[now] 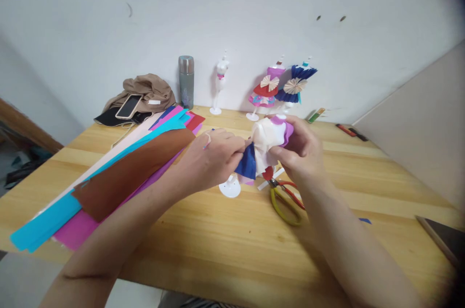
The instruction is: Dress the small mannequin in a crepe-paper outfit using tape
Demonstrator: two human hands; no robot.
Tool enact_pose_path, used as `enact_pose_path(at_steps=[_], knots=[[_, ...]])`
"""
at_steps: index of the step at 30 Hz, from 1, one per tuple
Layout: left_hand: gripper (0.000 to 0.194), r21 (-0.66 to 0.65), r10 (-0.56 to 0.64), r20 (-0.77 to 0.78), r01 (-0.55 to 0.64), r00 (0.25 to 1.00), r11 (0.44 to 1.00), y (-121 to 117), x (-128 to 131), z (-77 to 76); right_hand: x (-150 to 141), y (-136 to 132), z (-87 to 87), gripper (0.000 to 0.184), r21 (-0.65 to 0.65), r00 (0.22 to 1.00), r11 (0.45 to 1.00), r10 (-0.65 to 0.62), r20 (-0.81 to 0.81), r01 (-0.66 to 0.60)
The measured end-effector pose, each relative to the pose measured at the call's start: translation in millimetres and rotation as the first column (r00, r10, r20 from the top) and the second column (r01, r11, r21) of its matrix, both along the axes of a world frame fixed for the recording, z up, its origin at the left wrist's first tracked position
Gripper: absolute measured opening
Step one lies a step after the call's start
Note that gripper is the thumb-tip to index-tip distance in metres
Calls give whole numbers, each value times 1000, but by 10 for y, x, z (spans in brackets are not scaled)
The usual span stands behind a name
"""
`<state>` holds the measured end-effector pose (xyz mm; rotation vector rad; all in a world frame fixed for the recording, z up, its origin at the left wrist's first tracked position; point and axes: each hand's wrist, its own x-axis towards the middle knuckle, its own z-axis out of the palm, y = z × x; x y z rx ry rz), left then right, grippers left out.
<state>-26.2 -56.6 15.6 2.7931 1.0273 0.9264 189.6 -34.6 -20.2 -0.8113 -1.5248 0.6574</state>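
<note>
Held doll form [279, 132]: tilted, foot towards 8 o'clock; part dressed in purple [289, 134], cream [265, 134] and blue material [247, 162], white chest bare.
Right hand [307, 153]: at 3 o'clock, clamped on held doll form's upper part.
Left hand [218, 153]: at 9 o'clock, fingers curled beside blue material; cannot tell what, if anything, is gripped.
Scissors [273, 183]: near, at 6 o'clock.
Finished-looking dolls [269, 83] [303, 74]: at 12 and 1 o'clock.
Mostly bare doll [219, 84]: at 10 o'clock.
</note>
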Motion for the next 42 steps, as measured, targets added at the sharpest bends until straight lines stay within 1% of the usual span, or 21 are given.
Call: enact_pose_path(at_steps=[4,7,9,13,15,20,22,25,27,30,36,39,42], knots=[[23,-18,51,76,-50,996,999,-48,-29,37,-5,0,3,48,-1,1000,1000,18,-13,-18],[19,22,74,167,-79,983,997,-60,-17,18,-6,-2,3,48,7,999,999,33,-25,-33],[17,58,59,207,-73,977,996,-50,12,-17,-2,-2,-1,48,11,999,1000,30,-22,-29],[13,115,8,205,-32,979,993,-10,81,-117,9,1,-14,49,-9,1000,1000,19,-2,-19],[13,125,3,201,-28,980,992,2,97,-151,5,-1,-14,50,-10,1000,1000,29,-11,-29],[18,122,-12,211,-14,977,992,-1,90,-156,-38,-21,23,47,-1,997,999,51,-49,-51],[18,156,-24,227,-12,974,988,2,95,-156,-52,-24,35,47,-23,998,999,44,-50,-45],[15,207,-33,237,-18,971,978,11,113,-166,-51,-19,31,46,-22,999,999,25,-47,-26],[13,195,-29,241,-19,970,981,12,121,-170,-44,-15,20,46,-7,998,999,34,-45,-34],[18,139,-5,251,-31,968,990,-5,130,-168,-40,-14,9,46,8,998,999,48,-34,-48],[28,112,74,341,-118,937,987,-78,203,-156,-71,-21,8,45,40,999,998,48,5,-49],[30,90,93,353,-133,931,987,-63,235,-203,-80,-18,5,45,40,999,998,40,10,-40],[32,65,52,421,-87,906,994,14,246,-307,-77,-10,-3,46,36,1000,999,23,7,-23]])
